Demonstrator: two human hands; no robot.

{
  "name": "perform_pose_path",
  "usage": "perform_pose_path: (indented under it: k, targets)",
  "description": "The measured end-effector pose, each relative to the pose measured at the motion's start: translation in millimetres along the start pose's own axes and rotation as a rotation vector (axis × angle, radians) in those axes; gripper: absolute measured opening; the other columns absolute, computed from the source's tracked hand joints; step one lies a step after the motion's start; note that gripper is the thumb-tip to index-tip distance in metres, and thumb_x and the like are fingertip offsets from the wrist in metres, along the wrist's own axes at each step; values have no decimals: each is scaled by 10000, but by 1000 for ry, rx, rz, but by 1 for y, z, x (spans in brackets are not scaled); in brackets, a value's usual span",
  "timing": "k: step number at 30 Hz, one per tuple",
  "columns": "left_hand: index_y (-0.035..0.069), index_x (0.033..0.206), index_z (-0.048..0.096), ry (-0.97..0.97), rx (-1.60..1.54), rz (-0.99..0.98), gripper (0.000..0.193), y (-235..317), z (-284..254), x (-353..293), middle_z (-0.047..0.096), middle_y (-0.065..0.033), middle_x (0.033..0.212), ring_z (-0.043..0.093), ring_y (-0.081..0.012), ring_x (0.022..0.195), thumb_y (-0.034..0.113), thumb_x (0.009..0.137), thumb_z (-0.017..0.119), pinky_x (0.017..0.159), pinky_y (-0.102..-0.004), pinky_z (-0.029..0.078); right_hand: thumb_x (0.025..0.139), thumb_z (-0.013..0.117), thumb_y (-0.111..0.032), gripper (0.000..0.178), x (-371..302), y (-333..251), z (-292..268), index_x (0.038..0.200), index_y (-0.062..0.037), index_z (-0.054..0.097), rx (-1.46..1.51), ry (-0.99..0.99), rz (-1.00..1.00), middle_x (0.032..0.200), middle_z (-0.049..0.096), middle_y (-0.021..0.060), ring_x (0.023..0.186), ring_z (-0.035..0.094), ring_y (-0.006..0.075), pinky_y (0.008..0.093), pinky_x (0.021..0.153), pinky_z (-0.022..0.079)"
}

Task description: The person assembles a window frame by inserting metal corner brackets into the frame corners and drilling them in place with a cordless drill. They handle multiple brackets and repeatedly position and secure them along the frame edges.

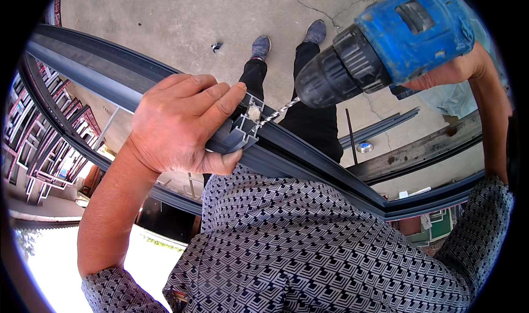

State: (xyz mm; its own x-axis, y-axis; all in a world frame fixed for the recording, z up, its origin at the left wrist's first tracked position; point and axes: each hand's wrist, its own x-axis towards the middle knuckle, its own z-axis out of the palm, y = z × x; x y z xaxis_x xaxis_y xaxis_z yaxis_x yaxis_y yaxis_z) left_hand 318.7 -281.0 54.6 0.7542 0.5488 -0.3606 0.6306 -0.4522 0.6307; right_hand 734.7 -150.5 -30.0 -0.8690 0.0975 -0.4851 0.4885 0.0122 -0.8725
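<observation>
My left hand (176,123) is wrapped round a dark grey metal profile (237,136), thumb below and fingers over the top. The profile's cut end shows hollow chambers and a pale block inside. My right hand (454,70) grips a scuffed blue cordless drill (421,29), its handle mostly hidden. A spiral drill bit (284,110) runs from the black chuck (344,70) toward the left. The bit's tip is at the profile's cut end; I cannot tell how deep it sits, or whether it turns.
A large dark frame (308,156) crosses in front of my body. On the concrete floor (182,15) lie loose profiles (386,127), a small round tin (365,147) and a dark scrap (216,47). Stacked profiles (49,131) fill the left side. Clear plastic sheeting (454,101) lies at right.
</observation>
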Motion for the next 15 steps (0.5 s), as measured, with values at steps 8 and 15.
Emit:
perform_pose_path:
  k: [8, 15]
  targets:
    - [25, 1239, 726, 13, 0, 11, 678, 1, -2, 0, 758, -132, 1043, 733, -305, 967, 433, 698, 708, 862, -422, 593, 659, 984, -246, 643, -1, 4, -2, 1240, -112, 745, -28, -7, -25, 1139, 779, 122, 1035, 761, 291, 495, 958, 590]
    - [23, 1234, 724, 14, -19, -2, 680, 4, -3, 1, 755, -131, 1039, 732, -306, 963, 423, 683, 722, 860, -421, 592, 652, 987, -244, 646, -5, 11, -6, 1236, -110, 747, -55, -21, -34, 1137, 780, 120, 1033, 762, 291, 496, 959, 589]
